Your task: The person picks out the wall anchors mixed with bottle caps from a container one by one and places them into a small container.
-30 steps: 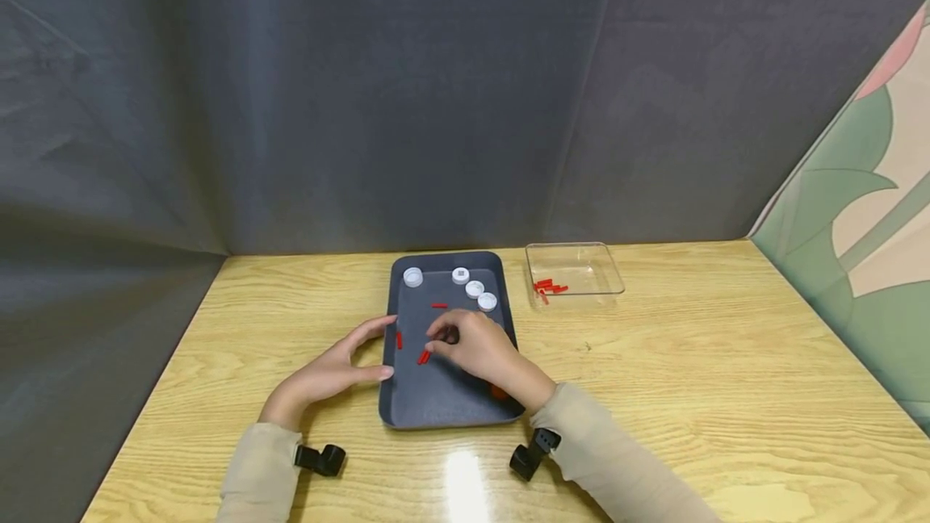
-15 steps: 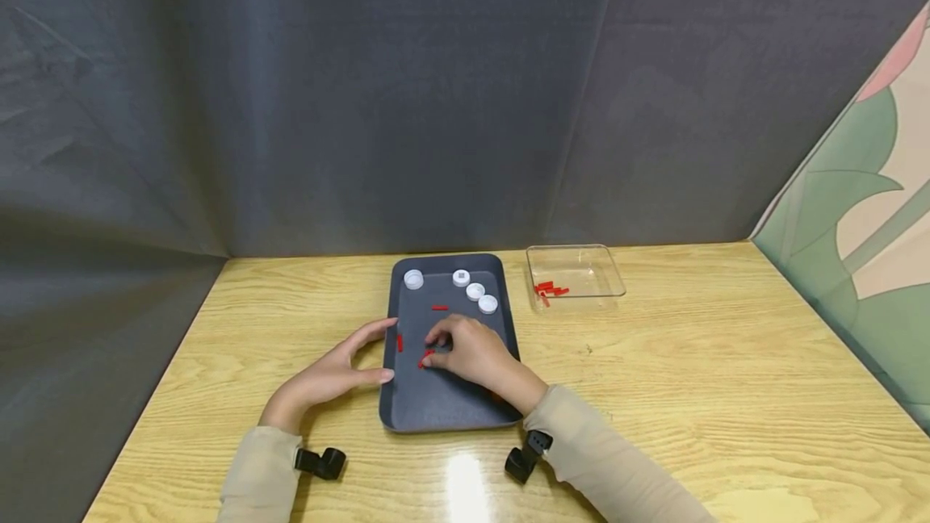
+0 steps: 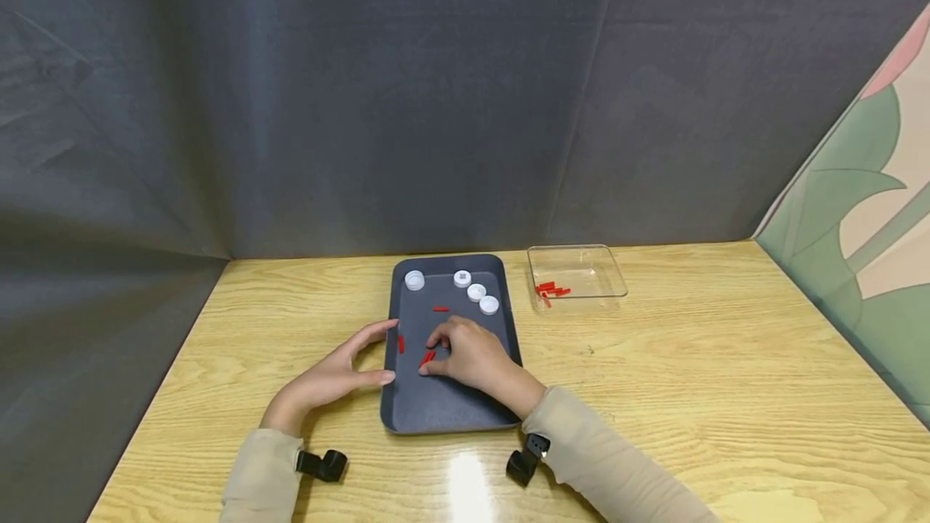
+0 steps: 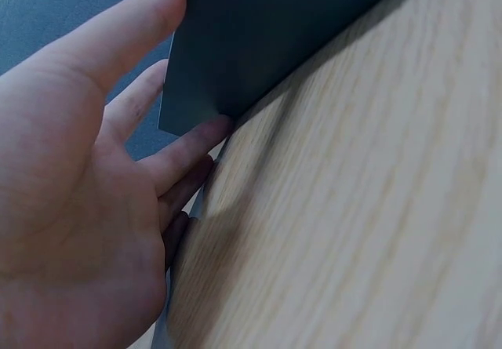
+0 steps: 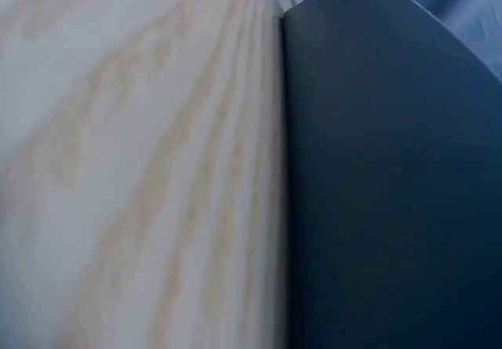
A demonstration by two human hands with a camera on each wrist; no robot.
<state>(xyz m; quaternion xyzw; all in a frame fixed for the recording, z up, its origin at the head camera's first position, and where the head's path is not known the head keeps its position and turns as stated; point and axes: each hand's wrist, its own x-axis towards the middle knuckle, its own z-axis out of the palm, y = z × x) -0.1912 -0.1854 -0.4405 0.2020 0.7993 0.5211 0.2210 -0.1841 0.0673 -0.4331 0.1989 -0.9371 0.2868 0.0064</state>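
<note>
In the head view, my right hand [image 3: 475, 353] is low over a dark grey tray [image 3: 454, 418]. Its thumb lies at the near end of a small side-by-side group of red sticks [image 3: 427, 357], and the curved forefinger is just beyond their far end. I cannot tell whether it pinches them. My left hand [image 3: 327, 382] rests at the tray's left rim, thumb and fingers spread wide. The left wrist view shows that hand [image 4: 94, 184] with fingertips against the tray's outer wall [image 4: 259, 35]. Single red sticks lie at the tray's left side [image 3: 401, 345] and farther back [image 3: 440, 309].
Several round white cap-like pieces stand at the tray's back: one at left [image 3: 414, 280], the others in a slanting row [image 3: 476, 292] at right. A clear plastic box [image 3: 592, 294] holding more red sticks [image 3: 554, 290] stands right of the tray. A dark curtain [image 3: 407, 103] hangs behind the table.
My right hand has come lower and nearer over the red sticks, its thumb sliding to their near end. A red-orange patch seen earlier under the right wrist is hidden. The left hand stays put.
</note>
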